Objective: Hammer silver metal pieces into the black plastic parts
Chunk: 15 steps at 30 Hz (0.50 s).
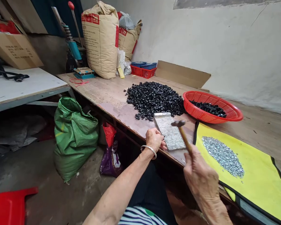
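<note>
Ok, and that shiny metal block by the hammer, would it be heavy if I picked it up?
Probably yes: the metal block looks thick and solid, so it likely feels heavy for its size. It lies flat on the table, so it probably won't roll. Its smooth sides might be a bit slippery, so two hands seem safer.

A narrow strip of wooden bench [189,132] passes between the metal block [167,131] and the yellow mat [239,168], with the black plastic pile [153,100] and red basket [235,114] blocking the way beyond the right hand [200,175]
</note>
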Each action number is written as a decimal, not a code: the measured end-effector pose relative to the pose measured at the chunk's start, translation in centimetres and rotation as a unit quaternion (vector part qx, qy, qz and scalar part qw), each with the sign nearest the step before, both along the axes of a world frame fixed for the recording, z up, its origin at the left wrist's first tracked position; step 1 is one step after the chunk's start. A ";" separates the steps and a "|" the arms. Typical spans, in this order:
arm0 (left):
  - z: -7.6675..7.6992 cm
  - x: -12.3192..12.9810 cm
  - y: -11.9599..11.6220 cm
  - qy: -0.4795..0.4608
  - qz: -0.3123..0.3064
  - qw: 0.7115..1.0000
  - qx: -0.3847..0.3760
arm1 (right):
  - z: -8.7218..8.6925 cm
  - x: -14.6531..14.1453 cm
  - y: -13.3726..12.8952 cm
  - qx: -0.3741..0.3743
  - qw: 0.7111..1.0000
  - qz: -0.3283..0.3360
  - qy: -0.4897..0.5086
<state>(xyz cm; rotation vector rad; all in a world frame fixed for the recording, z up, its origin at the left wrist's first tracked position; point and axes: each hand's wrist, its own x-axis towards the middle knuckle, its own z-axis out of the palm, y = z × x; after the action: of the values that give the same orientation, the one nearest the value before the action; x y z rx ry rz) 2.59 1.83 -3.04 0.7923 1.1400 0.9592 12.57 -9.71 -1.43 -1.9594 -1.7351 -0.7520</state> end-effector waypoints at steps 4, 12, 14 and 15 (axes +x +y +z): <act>0.1 0.0 0.0 0.002 0.004 1.000 0.002 | -0.3 0.2 -0.1 -0.103 0.994 -0.018 -0.030; 0.1 -0.1 0.0 -0.007 0.005 1.000 0.002 | -0.7 -0.3 -0.1 -0.159 0.986 -0.041 0.038; 0.2 -0.2 0.0 -0.015 0.007 1.000 0.005 | -0.6 0.4 0.4 -0.189 0.975 -0.038 0.111; 0.3 -0.2 0.0 -0.021 0.008 1.000 0.008 | -0.6 0.9 0.8 -0.185 0.969 -0.030 0.163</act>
<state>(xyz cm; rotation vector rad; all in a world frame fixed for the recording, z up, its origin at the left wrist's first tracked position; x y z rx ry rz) 2.36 1.78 -2.74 0.7736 1.1059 0.9938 13.48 -8.96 -1.99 -2.2306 -1.7075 -0.1082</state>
